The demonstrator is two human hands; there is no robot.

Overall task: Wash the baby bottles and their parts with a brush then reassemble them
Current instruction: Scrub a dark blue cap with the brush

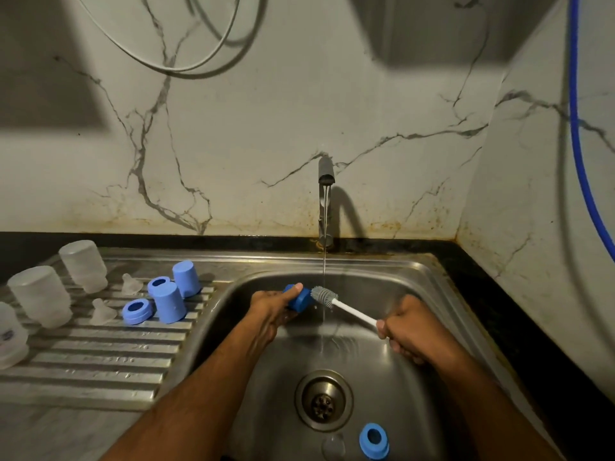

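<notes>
L hand (271, 306) grips a blue bottle cap (299, 299) over the sink basin (416, 284), thumb on top, fingers curled under. R hand (407, 331) is fisted round the white handle of the bottle brush (336, 302); its grey bristle head touches the cap's open end, just beside the thin water stream from the faucet (325, 181). Both hands sit mid-basin, apart from the rims; room below them down to the drain (323, 400). A blue collar ring (374, 440) and a clear nipple (333, 446) lie at the basin's near edge. On the ribbed drainboard (100, 361), L of the basin: two blue caps (169, 302), two blue rings (137, 311), two clear nipples (103, 311), three frosted bottles (41, 296) upside down, one cut by the frame's L edge.
</notes>
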